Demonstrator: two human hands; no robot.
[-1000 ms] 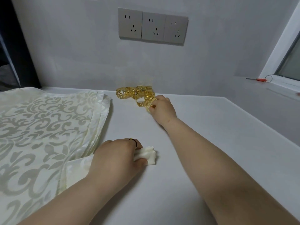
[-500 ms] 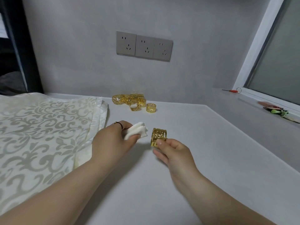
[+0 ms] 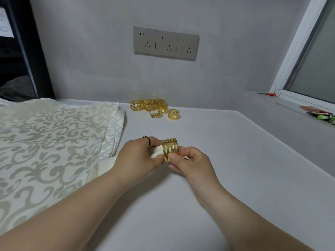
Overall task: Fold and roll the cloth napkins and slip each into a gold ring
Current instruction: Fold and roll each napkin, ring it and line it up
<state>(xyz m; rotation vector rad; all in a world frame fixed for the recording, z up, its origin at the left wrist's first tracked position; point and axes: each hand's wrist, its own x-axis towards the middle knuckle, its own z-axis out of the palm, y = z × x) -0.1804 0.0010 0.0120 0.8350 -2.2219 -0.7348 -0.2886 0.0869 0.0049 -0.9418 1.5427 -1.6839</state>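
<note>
hands [image 3: 168,158], rolled napkin [image 3: 157,153] — gold ring [image 3: 171,149]

Left side: a stack of patterned napkins [image 3: 54,142] covers the tabletop [image 3: 226,160] from its left edge to just beside the left hand [image 3: 139,158]. Its layered hem makes a low step.
Centre: the left hand, gripping a rolled napkin [image 3: 157,152], meets the right hand [image 3: 192,163], which pinches a gold ring [image 3: 170,149]. The forearms slant in from the near edge, with a wedge of bare surface between them.
Back: a heap of gold rings [image 3: 150,106] lies near the wall [image 3: 90,60], with a single ring [image 3: 173,114] just beside it. A bare strip separates them from the hands.
Right side: bare tabletop runs to the right edge, passable.
Far right: a ledge [image 3: 290,113] carries a red-handled tool [image 3: 268,93].
</note>
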